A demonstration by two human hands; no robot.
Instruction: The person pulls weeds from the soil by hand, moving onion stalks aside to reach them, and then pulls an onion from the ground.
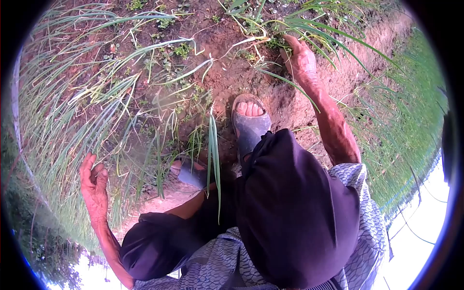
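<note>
At the left, my left hand (94, 181) is raised beside the long green onion-like plants (104, 113), its fingers curled loosely and apart, with nothing visible in it. My right hand (299, 60) reaches down to the soil at the upper right, next to a clump of green leaves (309, 26). Its index finger points toward the base of the clump; the other fingers are partly hidden, and whether they hold anything is not visible. Several long leaves (213, 145) hang between my legs.
My sandalled foot (250, 118) stands on brown soil (222, 82), with the other sandal (191, 174) lower left. My dark-clothed knees (295, 208) fill the lower middle. A soil ridge edge and green grass (411, 121) lie at the right.
</note>
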